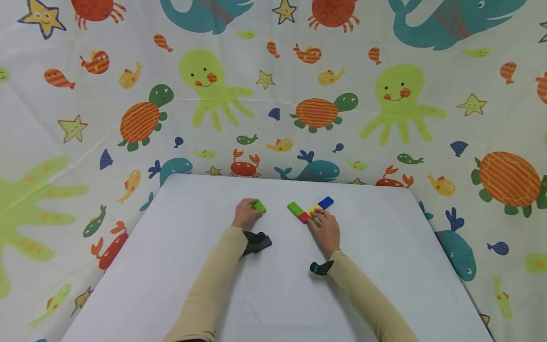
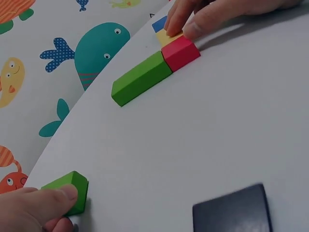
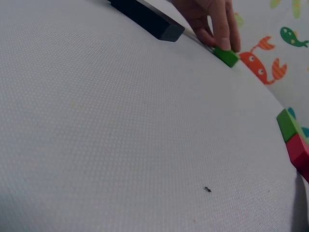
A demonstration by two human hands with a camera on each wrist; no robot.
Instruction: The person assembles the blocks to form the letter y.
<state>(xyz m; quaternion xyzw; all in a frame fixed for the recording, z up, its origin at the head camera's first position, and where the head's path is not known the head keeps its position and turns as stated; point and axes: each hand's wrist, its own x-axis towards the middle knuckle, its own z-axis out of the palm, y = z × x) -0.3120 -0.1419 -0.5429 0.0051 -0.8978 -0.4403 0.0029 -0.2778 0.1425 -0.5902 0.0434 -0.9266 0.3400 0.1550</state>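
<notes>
My left hand (image 1: 245, 214) pinches a green block (image 1: 259, 206) between thumb and fingers, low over the white table; the left wrist view shows the thumb lying across the block (image 2: 81, 195). Farther right, a second green block (image 1: 295, 208), a red block (image 1: 304, 217), a yellow block (image 1: 314, 209) and a blue block (image 1: 326, 203) form a V, with red at its near corner. My right hand (image 1: 326, 232) grips the yellow block, its thumb close against the red one. In the right wrist view that hand is hidden.
The white table (image 1: 273, 294) reaches back to a curtain (image 1: 265, 156) printed with sea animals. Dark wrist-camera mounts jut inward from the left sleeve (image 1: 258, 243) and the right sleeve (image 1: 320, 268), above the tabletop.
</notes>
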